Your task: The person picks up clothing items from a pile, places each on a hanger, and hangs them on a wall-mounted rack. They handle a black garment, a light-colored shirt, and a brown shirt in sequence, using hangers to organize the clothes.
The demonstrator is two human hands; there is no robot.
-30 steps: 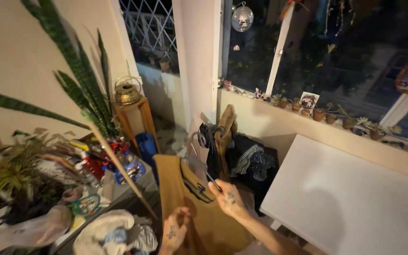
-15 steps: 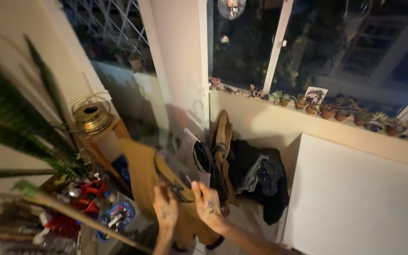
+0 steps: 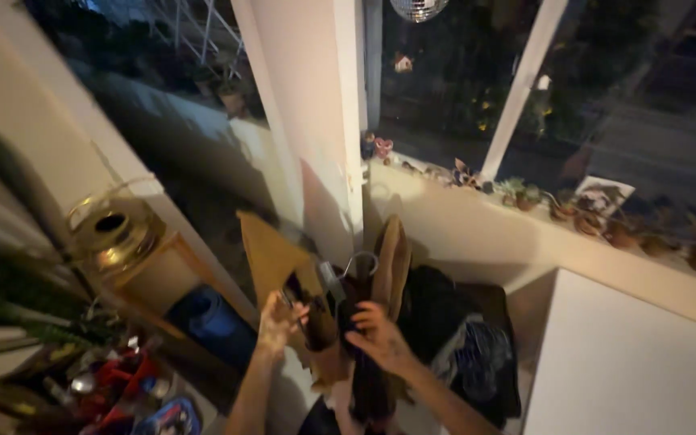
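Left hand (image 3: 277, 316): raised at the end of a forearm coming up from the bottom edge, fingers curled shut on the mustard-brown garment (image 3: 271, 258) near its dark hanger (image 3: 296, 300).
Right hand (image 3: 376, 337): knuckles up, forearm running down to the lower right, fingers bent over dark hanging clothes (image 3: 360, 354); whether clamped on the cloth or only pressed against it, cannot tell through the blur.
Mustard-brown garment: held up between the white pillar (image 3: 316, 105) and the wooden stand (image 3: 163, 278), top corner pointing up, lower part hidden behind both hands.
Wire hook (image 3: 356, 262): silver, curved, just above the right hand, beside a tan garment (image 3: 391, 258) hanging upright.
Dark clothes pile (image 3: 461, 346): right of the hands, against the low wall, with a blue-striped piece among it.
Photo card (image 3: 602, 196): small rectangle, light border, leaning on the windowsill (image 3: 461, 189) at the right, among a row of small potted plants (image 3: 525, 193).
Brass pot (image 3: 114, 234): round, wire handle, on top of the wooden stand at the left.
Blue container (image 3: 207, 318): below the stand, just left of the left forearm.
Clutter (image 3: 114, 379): red and blue packages at lower left, too blurred for shapes or labels.
White table (image 3: 630, 362): flat, lower right, well apart from the hands.
Mirror ball (image 3: 416, 8): top edge, in front of the dark window.
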